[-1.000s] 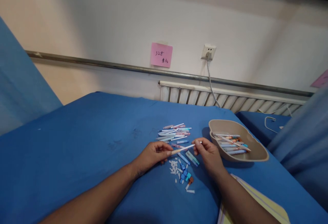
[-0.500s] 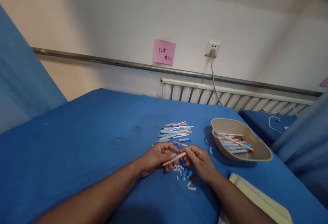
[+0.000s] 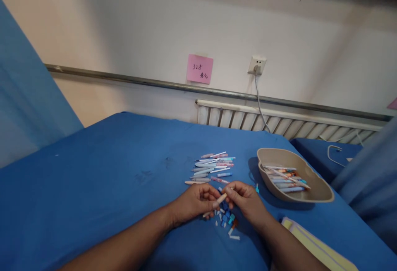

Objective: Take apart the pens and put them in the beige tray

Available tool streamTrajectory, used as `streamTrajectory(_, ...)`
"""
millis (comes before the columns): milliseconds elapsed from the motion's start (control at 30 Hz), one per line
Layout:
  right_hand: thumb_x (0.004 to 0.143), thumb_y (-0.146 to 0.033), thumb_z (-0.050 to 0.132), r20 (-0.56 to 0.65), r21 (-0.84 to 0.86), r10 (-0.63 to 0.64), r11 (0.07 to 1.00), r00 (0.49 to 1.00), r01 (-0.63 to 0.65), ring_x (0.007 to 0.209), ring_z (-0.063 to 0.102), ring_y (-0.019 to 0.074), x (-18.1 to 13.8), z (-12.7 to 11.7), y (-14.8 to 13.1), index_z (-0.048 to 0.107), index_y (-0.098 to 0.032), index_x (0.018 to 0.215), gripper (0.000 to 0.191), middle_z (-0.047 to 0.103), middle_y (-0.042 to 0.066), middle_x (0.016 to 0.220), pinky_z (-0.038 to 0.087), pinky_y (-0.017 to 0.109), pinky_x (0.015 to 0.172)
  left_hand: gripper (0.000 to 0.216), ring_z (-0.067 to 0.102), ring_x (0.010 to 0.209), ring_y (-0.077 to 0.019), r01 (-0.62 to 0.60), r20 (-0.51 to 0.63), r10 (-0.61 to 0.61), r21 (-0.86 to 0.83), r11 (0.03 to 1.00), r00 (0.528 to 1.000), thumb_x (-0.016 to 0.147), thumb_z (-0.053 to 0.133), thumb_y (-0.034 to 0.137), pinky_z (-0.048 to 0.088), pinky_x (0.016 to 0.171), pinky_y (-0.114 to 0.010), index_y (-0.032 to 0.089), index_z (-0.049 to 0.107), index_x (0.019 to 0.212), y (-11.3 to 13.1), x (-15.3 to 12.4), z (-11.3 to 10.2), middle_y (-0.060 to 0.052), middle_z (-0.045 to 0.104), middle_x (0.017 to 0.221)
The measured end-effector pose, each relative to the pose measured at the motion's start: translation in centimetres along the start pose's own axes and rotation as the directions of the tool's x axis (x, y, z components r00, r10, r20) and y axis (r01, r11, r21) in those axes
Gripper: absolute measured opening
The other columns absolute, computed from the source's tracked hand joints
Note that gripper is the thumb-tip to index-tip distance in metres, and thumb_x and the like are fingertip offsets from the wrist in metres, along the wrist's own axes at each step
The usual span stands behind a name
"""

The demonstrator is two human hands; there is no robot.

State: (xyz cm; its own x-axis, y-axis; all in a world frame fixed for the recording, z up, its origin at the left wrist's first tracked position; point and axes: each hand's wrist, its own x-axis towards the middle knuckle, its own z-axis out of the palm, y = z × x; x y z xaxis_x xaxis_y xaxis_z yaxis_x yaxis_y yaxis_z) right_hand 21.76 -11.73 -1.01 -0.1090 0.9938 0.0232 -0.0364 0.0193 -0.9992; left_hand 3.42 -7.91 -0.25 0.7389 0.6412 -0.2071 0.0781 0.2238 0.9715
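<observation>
Left hand (image 3: pixel 201 200) and right hand (image 3: pixel 243 196) both pinching peach pen barrel (image 3: pixel 221 199). Loose pens (image 3: pixel 204 171) lie beyond; tan bin (image 3: pixel 318 190) at right.

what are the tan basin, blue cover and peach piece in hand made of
Tan basin: probably plastic, matte, with a smooth moulded rim.
Blue cover: likely cloth, dull, its far edge softly rippled.
Peach piece: perhaps smooth plastic, evenly coloured; too small to be sure.

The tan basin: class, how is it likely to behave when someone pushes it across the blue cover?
The tan basin looks broad and low, so it would probably slide rather than tip. Its smoothly moulded walls suggest stiffness. The pens lie loose inside, so they might roll or shift.
</observation>
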Motion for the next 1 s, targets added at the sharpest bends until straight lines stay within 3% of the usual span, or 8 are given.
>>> streamTrajectory(133, 0.074, -0.051, 0.061, -0.14, 0.035, -0.023, 0.999, 0.99, 0.028, 0.046, 0.044, 0.0082, 0.2, -0.6, 0.0, 0.062, -0.016, 0.07, 0.035, 0.052, -0.003, 0.053, 0.034, 0.021, 0.049, 0.032, 0.051, 0.055, -0.0086, 0.008, 0.01, -0.009, 0.103, 0.995, 1.0, 0.071, 0.068, 0.041, 0.042, 0.051, -0.019, 0.014, 0.057, 0.085, 0.2, -0.3, 0.2, 0.003, 0.055, 0.067)
streamTrajectory(233, 0.075, -0.051, 0.059, -0.296, 0.129, -0.012, 0.99, 0.955, 0.052, 0.045, 0.041, 0.008, 0.7, -1.5, 0.1, 0.059, -0.017, 0.069, 0.035, 0.048, -0.005, 0.05, 0.031, 0.021, 0.047, 0.028, 0.049, 0.054, -0.0085, 0.005, -0.002, -0.004, 0.189, 0.982, 1.0, 0.074, 0.063, 0.041, 0.04, 0.051, -0.019, 0.015, 0.055, 0.082, 0.3, -0.5, 0.3, 0.004, 0.053, 0.067)
streamTrajectory(367, 0.072, -0.052, 0.062, -0.447, 0.247, 0.025, 0.964, 0.894, 0.097, 0.046, 0.04, 0.009, 1.3, -2.6, 0.4, 0.055, -0.018, 0.068, 0.035, 0.048, -0.004, 0.053, 0.032, 0.022, 0.045, 0.026, 0.045, 0.054, -0.009, -0.065, -0.138, 0.136, 0.429, 0.901, 0.981, 0.081, 0.054, 0.041, 0.036, 0.049, -0.019, 0.016, 0.055, 0.077, 0.9, -0.6, 0.1, 0.004, 0.049, 0.064)
streamTrajectory(467, 0.071, -0.049, 0.065, -0.46, 0.309, 0.029, 0.942, 0.888, 0.129, 0.048, 0.039, 0.0088, 1.6, -3.0, 0.4, 0.053, -0.019, 0.066, 0.033, 0.046, -0.005, 0.055, 0.033, 0.021, 0.046, 0.024, 0.049, 0.063, -0.0129, -0.098, -0.228, 0.33, 0.671, 0.735, 0.916, 0.087, 0.045, 0.037, 0.04, 0.057, -0.022, 0.017, 0.057, 0.081, 1.7, -0.8, -0.7, 0.001, 0.054, 0.069)
streamTrajectory(533, 0.071, -0.047, 0.066, -0.453, 0.332, 0.036, 0.934, 0.891, 0.132, 0.048, 0.039, 0.0087, 1.6, -3.0, 0.5, 0.053, -0.018, 0.067, 0.031, 0.046, -0.005, 0.056, 0.033, 0.021, 0.045, 0.022, 0.054, 0.08, -0.0179, -0.096, -0.22, 0.433, 0.796, 0.598, 0.874, 0.088, 0.043, 0.033, 0.043, 0.072, -0.027, 0.019, 0.059, 0.091, 2.0, -0.8, -1.5, -0.003, 0.061, 0.086)
streamTrajectory(633, 0.073, -0.046, 0.064, -0.444, 0.323, 0.035, 0.938, 0.895, 0.124, 0.048, 0.039, 0.009, 1.6, -2.8, 0.6, 0.053, -0.019, 0.068, 0.03, 0.046, -0.005, 0.056, 0.033, 0.021, 0.045, 0.025, 0.049, 0.109, -0.0228, -0.076, -0.183, 0.509, 0.892, 0.446, 0.841, 0.09, 0.041, 0.03, 0.036, 0.096, -0.037, 0.021, 0.058, 0.105, 1.8, -0.5, -2.4, -0.007, 0.058, 0.116)
streamTrajectory(833, 0.07, -0.049, 0.065, -0.446, 0.309, 0.047, 0.945, 0.894, 0.104, 0.047, 0.04, 0.0096, 1.7, -2.8, 0.9, 0.053, -0.02, 0.068, 0.032, 0.047, -0.005, 0.054, 0.033, 0.022, 0.045, 0.029, 0.042, 0.121, -0.0228, -0.047, -0.098, 0.421, 0.945, 0.323, 0.902, 0.093, 0.036, 0.028, 0.028, 0.104, -0.043, 0.023, 0.053, 0.116, 0.7, -0.2, -2.4, -0.006, 0.054, 0.126)
streamTrajectory(1000, 0.07, -0.048, 0.066, -0.439, 0.319, 0.048, 0.942, 0.897, 0.105, 0.046, 0.04, 0.0094, 1.8, -2.9, 1.0, 0.052, -0.02, 0.067, 0.032, 0.047, -0.005, 0.053, 0.033, 0.022, 0.045, 0.026, 0.039, 0.123, -0.0237, -0.09, -0.037, 0.419, 0.956, 0.28, 0.907, 0.091, 0.039, 0.024, 0.029, 0.104, -0.045, 0.024, 0.055, 0.112, 0.8, -0.9, -1.4, -0.004, 0.053, 0.126)
